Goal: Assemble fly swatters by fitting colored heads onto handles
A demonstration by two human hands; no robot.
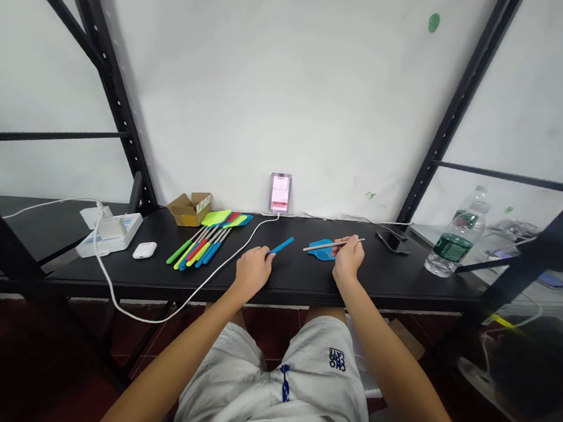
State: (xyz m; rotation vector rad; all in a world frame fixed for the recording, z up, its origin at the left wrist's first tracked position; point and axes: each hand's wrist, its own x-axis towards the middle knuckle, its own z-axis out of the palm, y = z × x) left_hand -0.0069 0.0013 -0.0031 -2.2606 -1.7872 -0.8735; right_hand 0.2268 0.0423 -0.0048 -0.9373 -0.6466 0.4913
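Observation:
My left hand [253,270] is closed around a blue plastic handle [283,244], whose free end points up and to the right. In my right hand [349,260] a thin silver metal rod [319,246] is gripped, lying nearly level with one end toward the left hand. Rod and handle are apart. Below the rod, a blue mesh fly-swatter head [324,253] lies on the black table [294,279], close to my right fingers. To the left, several fly swatters [200,249] with green, yellow, red and blue handles lie in a bundle.
Behind the bundle stands an open cardboard box [190,209]. A power strip [115,237] and a white earphone case [144,250] are at left, with a white cable [164,321] drooping over the front edge. A lit phone [280,194], dark phone [393,241] and bottles [451,246] stand or lie behind.

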